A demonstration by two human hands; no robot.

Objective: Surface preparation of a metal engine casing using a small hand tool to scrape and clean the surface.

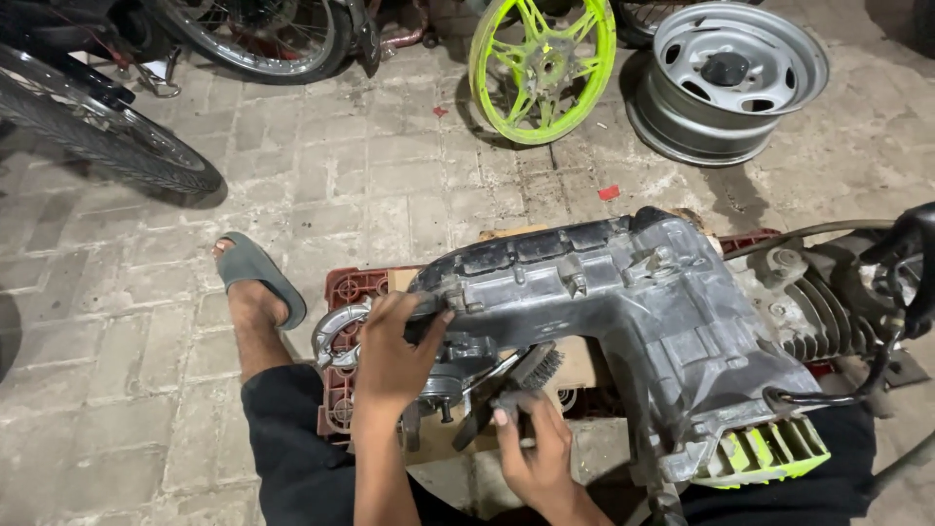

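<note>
On a grey brick-paved floor [390,185], the left hand [390,356] grips the grimy grey metal engine casing [623,292] while the right hand [536,443] is closed on what appears to be a wire brush [531,375].

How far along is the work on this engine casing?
Done: the engine casing lies off the bike on a red crate. In hand: left hand steadies its end, right hand holds a wire brush underneath. Left: the casing looks grimy all over.

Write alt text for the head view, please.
A person's left hand grips the end of a grey scooter engine case on a red crate while the right hand holds a wire brush beneath it. A neon-green wheel stands behind.
</note>
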